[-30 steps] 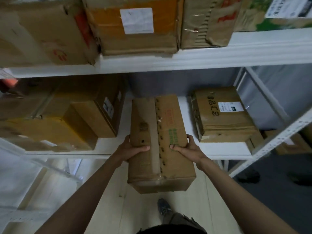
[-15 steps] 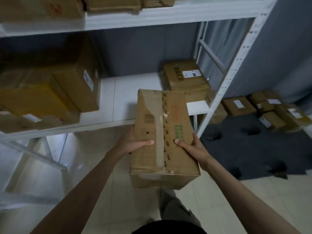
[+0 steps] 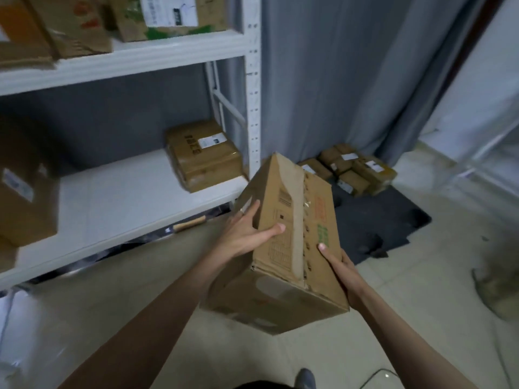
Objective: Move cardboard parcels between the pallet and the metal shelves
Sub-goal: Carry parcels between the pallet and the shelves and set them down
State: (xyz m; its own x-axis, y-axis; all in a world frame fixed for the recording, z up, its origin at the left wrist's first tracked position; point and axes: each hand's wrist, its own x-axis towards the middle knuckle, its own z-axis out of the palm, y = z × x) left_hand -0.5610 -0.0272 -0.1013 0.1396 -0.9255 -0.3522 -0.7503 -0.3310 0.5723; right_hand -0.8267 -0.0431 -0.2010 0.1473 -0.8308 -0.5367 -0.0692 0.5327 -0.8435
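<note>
The carried parcel (image 3: pixel 283 242) hides the right hand (image 3: pixel 346 273) fingers, the left frame edge cuts off a blurred shelf box (image 3: pixel 25 189), and labels on the floor parcels (image 3: pixel 356 169) are too small to read.

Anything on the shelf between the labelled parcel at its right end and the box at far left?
No. In the head view, only bare white shelf lies between the labelled parcel and the left box.

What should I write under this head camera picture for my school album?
Two hands, left hand and right hand, carry a cardboard parcel beside white metal shelves.
</note>
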